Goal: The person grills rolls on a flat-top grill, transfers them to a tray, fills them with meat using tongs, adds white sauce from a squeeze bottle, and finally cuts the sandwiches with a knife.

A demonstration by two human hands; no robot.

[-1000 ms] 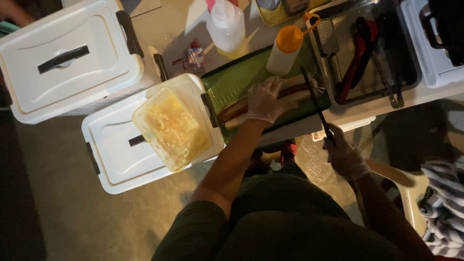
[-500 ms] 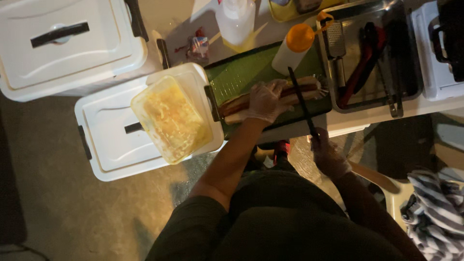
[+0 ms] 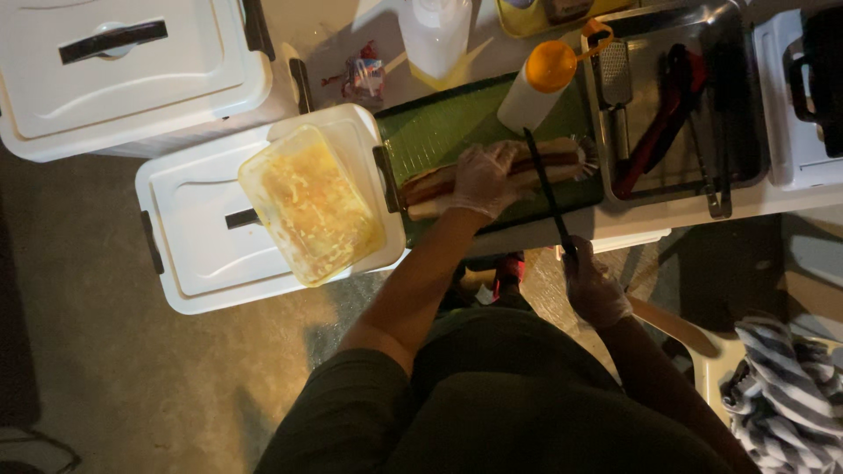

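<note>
Cutting a filled baguette on the green board

My left hand (image 3: 481,180) presses down on the baguette (image 3: 492,175); my right hand (image 3: 593,285) is clamped on the knife (image 3: 546,189), its blade lying across the bread.

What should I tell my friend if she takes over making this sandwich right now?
Left hand, gloved, presses down on the long bread roll lying on the green board.
Right hand, gloved, holds a long dark knife with its blade laid across the roll.
A clear tub of yellow food sits on the white box lid to the left; a squeeze bottle with an orange cap stands behind the roll; a metal tray of tools is to the right.
Done: roll placed and steadied.
Left: whether the cut is finished cannot be seen.
</note>
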